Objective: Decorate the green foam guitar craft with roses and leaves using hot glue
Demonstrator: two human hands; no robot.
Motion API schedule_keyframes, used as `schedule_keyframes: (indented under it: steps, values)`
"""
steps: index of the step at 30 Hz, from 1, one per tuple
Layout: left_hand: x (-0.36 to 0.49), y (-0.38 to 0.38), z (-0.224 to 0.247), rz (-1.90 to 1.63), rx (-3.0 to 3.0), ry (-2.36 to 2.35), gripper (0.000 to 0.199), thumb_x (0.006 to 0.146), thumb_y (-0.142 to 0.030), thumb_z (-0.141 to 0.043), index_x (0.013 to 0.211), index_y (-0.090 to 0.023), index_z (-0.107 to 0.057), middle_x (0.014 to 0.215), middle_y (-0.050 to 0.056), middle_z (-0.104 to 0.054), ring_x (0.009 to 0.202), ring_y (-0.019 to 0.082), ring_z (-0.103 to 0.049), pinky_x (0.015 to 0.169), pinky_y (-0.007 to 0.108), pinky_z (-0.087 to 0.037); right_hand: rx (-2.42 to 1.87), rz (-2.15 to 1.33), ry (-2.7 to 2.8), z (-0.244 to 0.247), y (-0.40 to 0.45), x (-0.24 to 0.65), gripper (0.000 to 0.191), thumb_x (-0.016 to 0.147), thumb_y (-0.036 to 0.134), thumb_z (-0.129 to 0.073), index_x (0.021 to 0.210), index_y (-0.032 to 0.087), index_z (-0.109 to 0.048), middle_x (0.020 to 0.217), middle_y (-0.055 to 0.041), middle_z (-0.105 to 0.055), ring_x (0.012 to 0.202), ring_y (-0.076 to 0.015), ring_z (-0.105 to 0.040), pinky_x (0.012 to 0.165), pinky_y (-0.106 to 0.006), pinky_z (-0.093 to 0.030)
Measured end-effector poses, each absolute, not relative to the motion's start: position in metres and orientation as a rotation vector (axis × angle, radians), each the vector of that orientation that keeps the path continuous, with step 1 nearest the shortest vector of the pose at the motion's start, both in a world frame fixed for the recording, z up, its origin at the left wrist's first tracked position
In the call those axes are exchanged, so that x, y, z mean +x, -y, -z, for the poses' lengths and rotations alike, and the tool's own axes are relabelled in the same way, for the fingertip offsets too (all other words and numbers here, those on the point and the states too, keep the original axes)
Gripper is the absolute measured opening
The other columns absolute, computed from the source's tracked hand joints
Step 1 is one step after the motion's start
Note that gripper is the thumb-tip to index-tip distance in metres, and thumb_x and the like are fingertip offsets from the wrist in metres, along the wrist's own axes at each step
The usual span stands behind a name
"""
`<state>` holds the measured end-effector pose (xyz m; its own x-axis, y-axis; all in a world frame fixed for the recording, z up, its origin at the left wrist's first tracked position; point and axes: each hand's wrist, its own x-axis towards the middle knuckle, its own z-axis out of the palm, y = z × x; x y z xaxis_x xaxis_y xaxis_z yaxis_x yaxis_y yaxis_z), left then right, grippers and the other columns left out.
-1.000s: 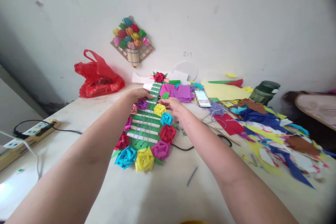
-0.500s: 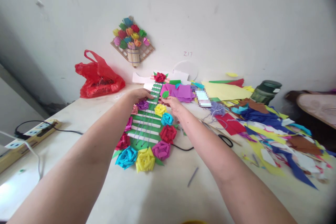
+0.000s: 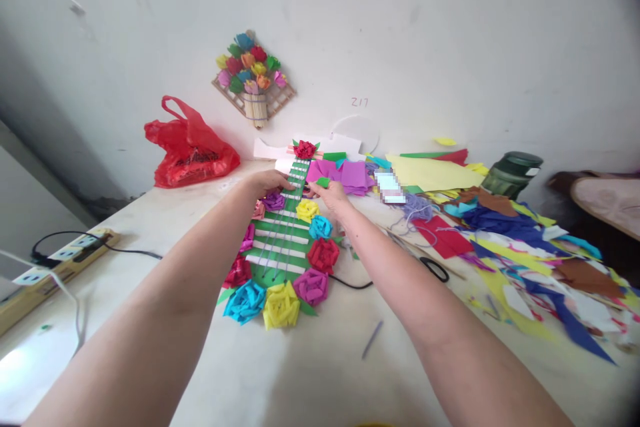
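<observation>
A green paper guitar (image 3: pixel 280 250) with white strips and purple strings lies on the table, bordered by paper flowers, among them a blue one (image 3: pixel 245 301), a yellow one (image 3: pixel 281 305) and a red one (image 3: pixel 323 255). A red flower (image 3: pixel 305 149) tops its neck. My left hand (image 3: pixel 273 181) rests at the left of the neck, fingers on its edge; whether it grips the neck is unclear. On the right of the neck, my right hand (image 3: pixel 327 195) pinches a small green paper leaf (image 3: pixel 323 182).
A red plastic bag (image 3: pixel 197 153) and a power strip (image 3: pixel 65 260) are at the left. Purple paper (image 3: pixel 354 175), a phone (image 3: pixel 390 187), yarn (image 3: pixel 417 208), scissors (image 3: pixel 434 269), a dark green jar (image 3: pixel 513 175) and coloured scraps (image 3: pixel 505 220) spread over the right. A flower decoration (image 3: pixel 256 107) hangs on the wall.
The green leaf in my right hand has tilted and lies lower, closer to the fingers. My left hand has hardly moved. The whole view has shifted slightly.
</observation>
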<state>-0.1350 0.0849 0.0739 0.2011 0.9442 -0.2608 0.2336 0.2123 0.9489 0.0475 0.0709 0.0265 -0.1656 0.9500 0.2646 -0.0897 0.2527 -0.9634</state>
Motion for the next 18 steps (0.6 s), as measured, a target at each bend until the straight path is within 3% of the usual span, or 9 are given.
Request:
schedule_keyframes:
  steps: [2,7,12,18]
  values:
    - [-0.135,-0.084,-0.074,-0.707,1.303,-1.250,0.029,0.046,-0.014,-0.079,0.071,-0.016,-0.064,0.070,0.003,-0.067,0.063,0.016,-0.062,0.061,0.024,-0.050,-0.926,-1.046,1.452,-0.025,-0.075,0.047,0.023,0.068,0.033,-0.064,0.053,0.015,-0.059,0.057,0.0000,-0.062,0.061,-0.0120,-0.058,0.069,-0.025,-0.044]
    - [-0.136,-0.083,-0.076,-0.675,1.335,-1.298,0.029,0.049,-0.016,-0.078,0.074,-0.017,-0.063,0.069,0.000,-0.066,0.061,0.011,-0.060,0.058,0.019,-0.047,-1.024,-0.950,1.439,-0.032,-0.073,0.047,0.020,0.071,0.034,-0.063,0.066,0.015,-0.065,0.063,-0.0006,-0.066,0.065,-0.0133,-0.060,0.068,-0.025,-0.047]
    - [-0.136,-0.082,-0.078,-0.681,1.362,-1.377,0.030,0.050,-0.019,-0.078,0.076,-0.017,-0.062,0.062,-0.001,-0.063,0.054,0.011,-0.058,0.052,0.020,-0.046,-1.063,-1.137,1.380,-0.039,-0.066,0.047,0.023,0.077,0.026,-0.060,0.057,0.014,-0.060,0.056,-0.0027,-0.065,0.052,-0.0109,-0.059,0.060,-0.024,-0.049]
    - [-0.134,-0.080,-0.081,-0.665,1.363,-1.348,0.032,0.049,-0.020,-0.080,0.075,-0.016,-0.062,0.062,0.001,-0.064,0.057,0.014,-0.060,0.056,0.022,-0.048,-1.158,-1.282,1.279,-0.044,-0.061,0.042,0.015,0.076,0.019,-0.061,0.062,0.014,-0.058,0.050,0.0003,-0.061,0.046,-0.0109,-0.058,0.048,-0.021,-0.047]
